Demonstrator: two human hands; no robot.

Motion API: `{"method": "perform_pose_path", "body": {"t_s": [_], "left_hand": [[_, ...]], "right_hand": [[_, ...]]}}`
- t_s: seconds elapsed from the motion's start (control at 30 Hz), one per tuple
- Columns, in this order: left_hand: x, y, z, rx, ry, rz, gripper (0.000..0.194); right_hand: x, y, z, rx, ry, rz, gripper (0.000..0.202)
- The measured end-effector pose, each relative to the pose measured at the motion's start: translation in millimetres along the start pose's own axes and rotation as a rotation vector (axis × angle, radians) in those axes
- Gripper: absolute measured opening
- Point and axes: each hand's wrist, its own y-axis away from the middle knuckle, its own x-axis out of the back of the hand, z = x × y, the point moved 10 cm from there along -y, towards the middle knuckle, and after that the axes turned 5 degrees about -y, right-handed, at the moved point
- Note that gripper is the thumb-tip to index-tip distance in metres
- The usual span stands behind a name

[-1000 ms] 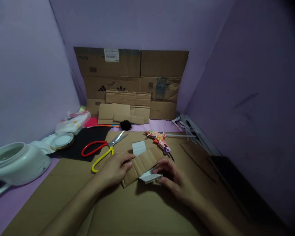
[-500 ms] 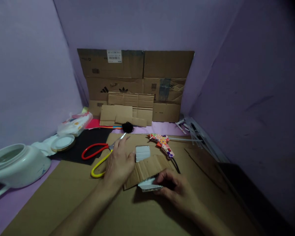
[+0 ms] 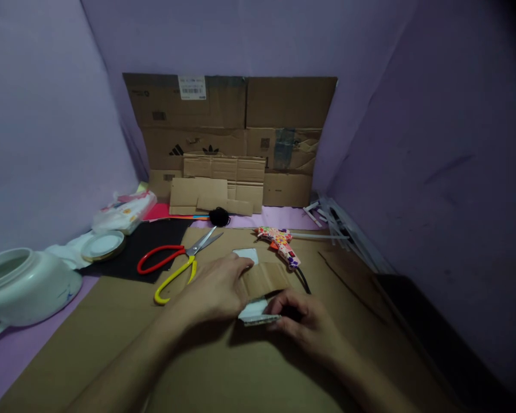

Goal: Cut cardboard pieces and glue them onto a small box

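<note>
My left hand (image 3: 217, 287) is closed at the left end of a brown corrugated cardboard strip (image 3: 266, 278), covering that end; its fingertips are partly hidden. Just in front of the strip, my right hand (image 3: 305, 321) pinches the right side of a small white-faced cardboard piece (image 3: 254, 311) between thumb and fingers. That piece looks folded or layered, with its cut edge facing me. Behind the strip lies another white piece (image 3: 247, 254), partly covered by my left hand. Scissors (image 3: 191, 255) with one red and one yellow handle lie spread beside my left hand.
A flowered glue gun (image 3: 279, 244) with a glue stick lies behind my right hand. Black yarn (image 3: 219, 217) sits before leaning cardboard sheets (image 3: 198, 195). A white teapot (image 3: 34, 292) and a jar lid (image 3: 103, 245) stand left. Glue sticks (image 3: 344, 223) lie back right.
My left hand has moved right and forward from beside the scissors onto the brown strip's left end. The scissors' blades now show. My right hand keeps its hold on the white piece.
</note>
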Motion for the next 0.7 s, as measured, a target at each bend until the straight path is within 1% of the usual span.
{"method": "perform_pose_path", "body": {"t_s": [0.07,0.13,0.23,0.3,0.37,0.47,0.53,0.6,0.67,0.7], "left_hand": [[-1.4,3.1,0.3,-0.028,-0.019,0.010,0.049],[-7.0,3.9,-1.7,-0.050,-0.008,0.003,0.052],[-12.4,2.6,-13.0,-0.019,0.145,-0.002,0.054],[-7.2,1.9,-23.0,0.027,0.284,0.041,0.052],[2.2,2.9,-32.7,0.078,0.412,0.102,0.052],[12.8,6.4,-39.7,0.120,0.569,0.156,0.052],[15.8,8.5,-36.7,0.102,0.620,0.171,0.049],[16.5,9.6,-28.9,0.046,0.620,0.181,0.046],[14.2,9.5,-19.2,-0.027,0.618,0.176,0.043],[11.8,9.1,-15.3,-0.054,0.612,0.164,0.043]], "right_hand": [[0.8,-0.5,3.7,-0.027,-0.066,0.024,0.008],[-0.1,-0.8,6.0,-0.046,-0.127,0.035,0.008],[-3.5,-1.6,5.9,-0.052,-0.264,0.028,0.009],[-6.6,-2.3,8.7,-0.100,-0.407,0.019,0.012],[-9.6,-3.2,11.9,-0.158,-0.531,0.015,0.017],[-9.2,-5.2,15.5,-0.208,-0.619,0.045,0.024],[-7.6,-5.6,18.6,-0.227,-0.634,0.070,0.026],[-4.5,-4.5,20.4,-0.220,-0.581,0.089,0.023],[3.3,-2.1,16.6,-0.148,-0.412,0.122,0.015],[8.0,-0.3,11.1,-0.082,-0.292,0.140,0.010]]}}
